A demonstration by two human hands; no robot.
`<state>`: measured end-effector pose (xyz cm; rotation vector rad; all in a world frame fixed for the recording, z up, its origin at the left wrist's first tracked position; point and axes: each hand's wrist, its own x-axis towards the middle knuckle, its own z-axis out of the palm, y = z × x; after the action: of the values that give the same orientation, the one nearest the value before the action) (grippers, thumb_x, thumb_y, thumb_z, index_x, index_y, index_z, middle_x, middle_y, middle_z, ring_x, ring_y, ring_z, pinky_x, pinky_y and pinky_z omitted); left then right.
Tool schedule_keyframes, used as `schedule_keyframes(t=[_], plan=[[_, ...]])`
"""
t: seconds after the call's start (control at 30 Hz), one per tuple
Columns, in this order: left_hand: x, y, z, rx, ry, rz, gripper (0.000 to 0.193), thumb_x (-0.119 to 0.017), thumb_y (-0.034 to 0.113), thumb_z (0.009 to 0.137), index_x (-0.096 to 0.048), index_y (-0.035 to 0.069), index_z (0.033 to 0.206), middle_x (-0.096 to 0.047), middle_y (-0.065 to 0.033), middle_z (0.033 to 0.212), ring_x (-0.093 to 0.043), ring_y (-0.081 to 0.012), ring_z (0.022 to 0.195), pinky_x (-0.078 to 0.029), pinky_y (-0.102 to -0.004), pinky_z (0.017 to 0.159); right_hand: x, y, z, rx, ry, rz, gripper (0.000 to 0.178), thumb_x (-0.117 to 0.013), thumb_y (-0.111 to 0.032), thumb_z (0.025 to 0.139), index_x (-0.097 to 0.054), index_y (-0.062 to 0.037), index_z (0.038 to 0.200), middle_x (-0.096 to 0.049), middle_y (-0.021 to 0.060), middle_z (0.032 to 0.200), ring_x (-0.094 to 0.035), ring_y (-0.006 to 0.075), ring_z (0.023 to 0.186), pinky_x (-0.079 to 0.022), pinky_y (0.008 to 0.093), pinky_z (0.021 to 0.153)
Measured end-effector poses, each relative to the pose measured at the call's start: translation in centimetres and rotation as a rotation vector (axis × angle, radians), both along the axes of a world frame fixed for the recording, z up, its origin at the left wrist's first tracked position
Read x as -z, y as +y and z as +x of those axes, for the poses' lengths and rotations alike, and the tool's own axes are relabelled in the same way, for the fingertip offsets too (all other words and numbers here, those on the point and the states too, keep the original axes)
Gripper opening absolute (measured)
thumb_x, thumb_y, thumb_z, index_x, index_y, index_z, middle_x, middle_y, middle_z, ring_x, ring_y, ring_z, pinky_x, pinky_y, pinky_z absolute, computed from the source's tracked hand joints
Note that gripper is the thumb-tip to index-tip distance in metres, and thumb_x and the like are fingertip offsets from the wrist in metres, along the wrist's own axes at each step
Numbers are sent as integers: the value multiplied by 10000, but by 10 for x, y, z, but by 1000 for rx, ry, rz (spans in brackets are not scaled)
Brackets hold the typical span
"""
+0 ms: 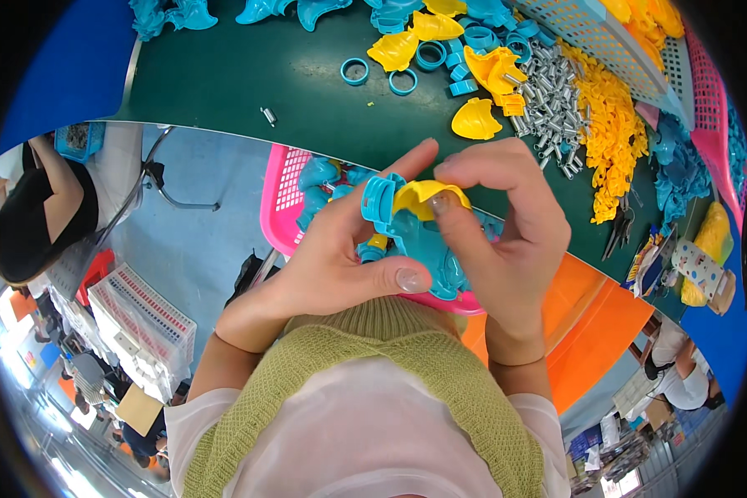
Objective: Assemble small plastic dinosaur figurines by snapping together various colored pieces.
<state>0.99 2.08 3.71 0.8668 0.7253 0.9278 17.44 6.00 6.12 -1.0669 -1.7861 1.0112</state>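
Note:
In my left hand (332, 257) I hold a blue plastic part, gripped by its ring-shaped end (378, 202); the fingers are closed round it and partly hidden. A curved yellow plastic piece (419, 196) sits against that ring. My right hand (510, 228) pinches the yellow piece between thumb and forefinger, at its right end. Both hands are over a pink basket (275, 217) at the table's near edge. Blue and yellow molded parts (314, 184) lie in this basket, and my hands and the held part cover much of it.
On the green table (224, 83) lie blue rings (354, 71), yellow shells (476, 119), a pile of metal cylinders (548, 95) and small yellow parts (610, 116). Grey and pink baskets (589, 41) stand at far right. Scissors (618, 228) lie near the right edge.

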Motion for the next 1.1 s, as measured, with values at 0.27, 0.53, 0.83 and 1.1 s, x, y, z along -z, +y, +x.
schedule_keyframes(t=[0.27,0.53,0.83,1.1], plan=[[2,2,-3,23,34,59,787,-706,230,763,-248,-23,1351,-201,-134,1444,-336,-160,1237,-311,-327,1001,7,2,-1,48,-22,204,256,-646,84,592,-574,-48,799,-564,60,748,-540,224,693,-394,303,635],[-9,2,2,-38,85,-103,950,-734,470,664,-303,-69,1317,-253,-163,1416,-394,-216,1214,-311,-353,1000,5,3,-1,23,-97,233,269,-640,90,566,-568,-43,789,-515,66,705,-497,238,647,-370,321,577],[-7,4,-1,-30,113,-138,969,-752,437,658,-275,-73,1329,-280,-148,1404,-417,-202,1188,-327,-336,984,0,3,3,-49,-177,120,280,-630,130,598,-584,-26,825,-587,85,823,-554,227,775,-448,305,680],[-2,15,0,-148,-10,76,796,-742,48,690,-280,8,1338,-469,-94,1185,-475,-163,1092,-394,-284,924,4,-6,17,181,250,-181,438,-672,-61,733,-486,-15,1126,-588,114,953,-565,161,927,-445,285,798]])
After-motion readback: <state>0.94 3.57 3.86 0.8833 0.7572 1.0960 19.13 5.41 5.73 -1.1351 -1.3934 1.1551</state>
